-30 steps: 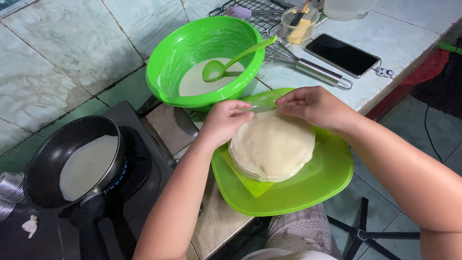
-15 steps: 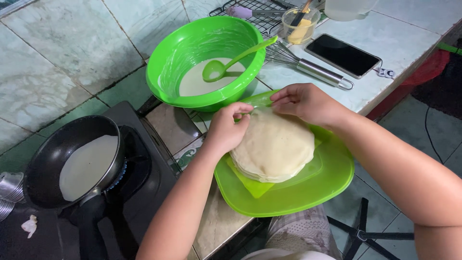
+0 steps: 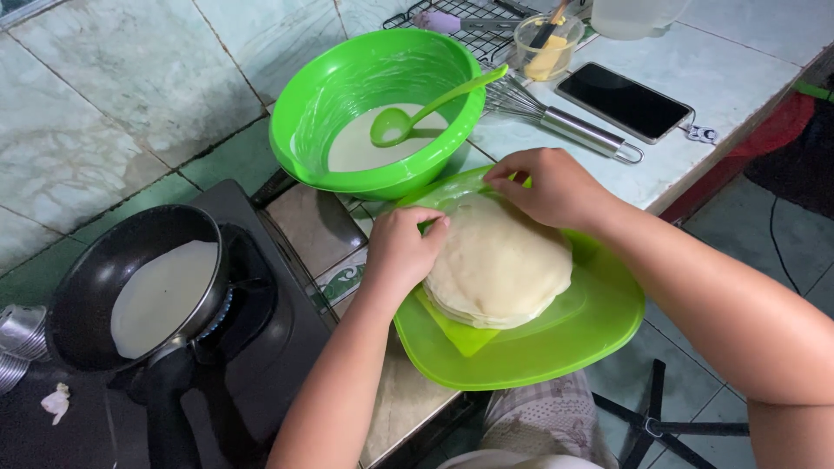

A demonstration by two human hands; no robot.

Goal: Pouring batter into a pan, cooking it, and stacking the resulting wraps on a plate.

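A: How is the crepe stack (image 3: pixel 499 269) held?

B: On the green tray (image 3: pixel 556 352), its 11 o'clock rim is pinched by the left hand (image 3: pixel 401 247) and its 12 o'clock rim by the right hand (image 3: pixel 549 184), likely for alignment.

A: And open room?

B: The batter bowl (image 3: pixel 308 122) crowds 11 o'clock; the tray overhangs the counter edge (image 3: pixel 738 148) at 5.

Pale crepe stack (image 3: pixel 499 265) on green tray (image 3: pixel 556 347)

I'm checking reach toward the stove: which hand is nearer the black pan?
Left. The left hand rests at the crepe stack's pan-side edge; the right hand lies farther from the black pan.
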